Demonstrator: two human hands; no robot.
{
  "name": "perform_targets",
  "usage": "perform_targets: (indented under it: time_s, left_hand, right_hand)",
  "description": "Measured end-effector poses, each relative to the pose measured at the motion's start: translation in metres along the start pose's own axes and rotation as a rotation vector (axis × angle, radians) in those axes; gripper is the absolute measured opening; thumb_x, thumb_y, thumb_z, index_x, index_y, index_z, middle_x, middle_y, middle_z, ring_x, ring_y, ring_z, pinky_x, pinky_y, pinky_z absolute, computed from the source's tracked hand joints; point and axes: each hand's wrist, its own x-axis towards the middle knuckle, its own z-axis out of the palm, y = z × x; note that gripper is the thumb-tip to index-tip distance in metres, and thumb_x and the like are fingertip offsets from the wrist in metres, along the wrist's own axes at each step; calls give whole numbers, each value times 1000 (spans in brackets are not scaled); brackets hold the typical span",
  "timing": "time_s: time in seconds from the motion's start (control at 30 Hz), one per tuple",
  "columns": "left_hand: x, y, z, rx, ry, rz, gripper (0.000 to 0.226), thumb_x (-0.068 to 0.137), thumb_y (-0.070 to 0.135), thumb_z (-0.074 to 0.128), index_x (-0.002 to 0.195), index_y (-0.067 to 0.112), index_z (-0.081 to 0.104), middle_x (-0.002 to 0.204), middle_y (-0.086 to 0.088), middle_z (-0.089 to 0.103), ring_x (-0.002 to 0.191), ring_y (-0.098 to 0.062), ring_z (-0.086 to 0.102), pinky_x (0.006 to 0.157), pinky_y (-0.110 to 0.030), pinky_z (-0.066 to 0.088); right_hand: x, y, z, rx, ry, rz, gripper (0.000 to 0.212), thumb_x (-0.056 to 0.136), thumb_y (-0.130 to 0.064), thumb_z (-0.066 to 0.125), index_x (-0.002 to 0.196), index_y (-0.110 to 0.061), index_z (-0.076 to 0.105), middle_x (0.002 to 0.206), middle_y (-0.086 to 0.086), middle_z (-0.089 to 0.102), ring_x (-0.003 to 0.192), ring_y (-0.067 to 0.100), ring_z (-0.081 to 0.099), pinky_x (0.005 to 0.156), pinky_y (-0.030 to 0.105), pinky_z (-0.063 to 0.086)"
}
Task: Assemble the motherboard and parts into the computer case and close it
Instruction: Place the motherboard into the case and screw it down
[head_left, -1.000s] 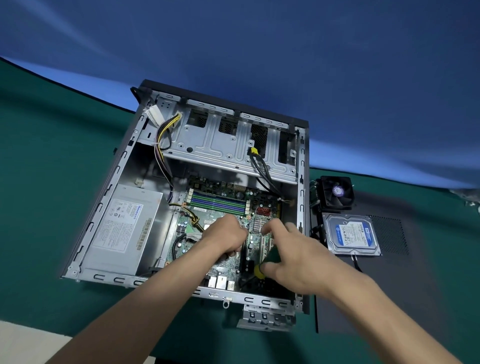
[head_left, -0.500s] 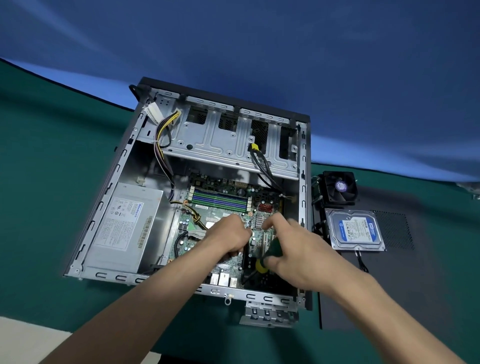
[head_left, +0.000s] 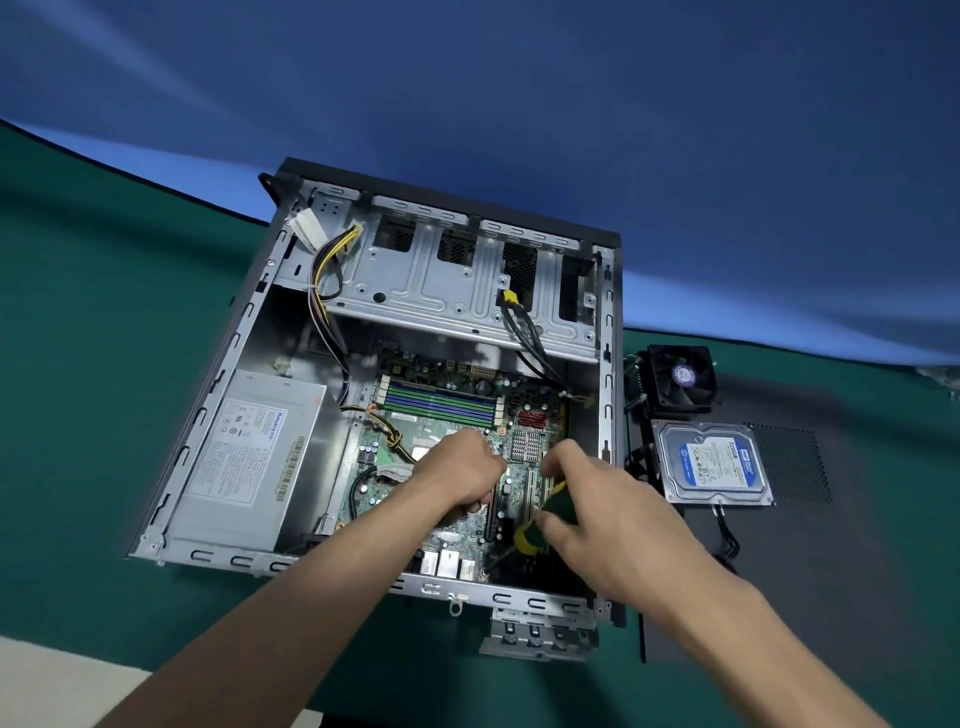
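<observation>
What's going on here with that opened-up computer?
A person is fitting a green motherboard into an open grey metal computer case. The right hand grips a green-and-yellow-handled screwdriver, its tip down near the board's lower edge; the left hand rests on the board. A blue-labelled hard drive and black cooling fan lie outside.
</observation>
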Motion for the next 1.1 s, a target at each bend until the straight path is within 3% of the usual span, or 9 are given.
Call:
perform_targets:
  time_s: [0.13,0.33,0.43,0.53,0.67,0.8,0.9,1.0,1.1]
  left_hand:
    - [-1,1,-1,9,2,4,24,96,26,49,82,8,58,71,-10,66,54,-23,54,55,-31,44]
    - [-2,2,-1,18,4,5,26,96,26,49,80,8,59,69,-9,65,53,-23,53,54,-31,45]
    - [-1,1,-1,13,15,11,30,96,28,49,77,7,60,69,-11,65,54,-25,53,55,-32,45]
    - [0,1,0,16,19,12,30,96,28,49,76,8,59,67,-10,64,54,-24,53,53,-30,44]
    - [3,0,0,69,34,26,32,95,30,50,71,10,59,73,-12,70,53,-24,56,56,-32,48]
    - [4,-1,1,70,26,27,32,95,29,50,69,11,57,71,-10,68,54,-23,57,55,-31,48]
    - [4,-1,0,73,31,35,32,95,30,49,72,10,58,74,-13,70,53,-24,57,54,-30,47]
    - [3,-1,0,77,28,41,32,96,30,48,73,10,58,73,-12,69,52,-23,55,54,-29,47]
    - [4,-1,1,93,37,46,33,95,30,49,71,10,58,69,-11,68,50,-24,55,53,-28,46]
  right_hand:
    - [-1,1,0,-22,-25,5,43,89,-62,47,110,-25,38,103,0,61,86,25,57,67,33,38]
    - [-2,-2,1,-108,20,-62,39,93,-57,43,111,-23,38,95,0,61,83,25,59,63,32,36]
    - [-1,-1,-3,-86,-46,-93,44,88,-48,55,119,-28,30,92,-6,48,77,21,52,66,32,36]
    - [-2,-2,-2,-161,8,-127,35,92,-54,47,104,-23,34,80,-5,48,79,24,57,63,32,35]
    - [-3,-4,1,-90,-19,-114,41,89,-48,53,116,-28,30,103,-3,56,80,23,53,68,33,38]
    - [-3,-3,3,-117,5,-98,37,91,-58,45,105,-26,33,79,-6,48,74,23,52,63,32,36]
    - [-4,-3,1,-79,-25,-86,43,89,-45,54,119,-29,27,106,-3,51,79,23,52,67,33,38]
    - [-5,-5,2,-101,30,-81,32,94,-51,46,109,-24,36,102,1,59,86,27,59,65,32,37]
    - [-5,-8,2,-65,-35,-58,38,91,-45,52,118,-28,31,110,-2,50,84,26,55,67,33,38]
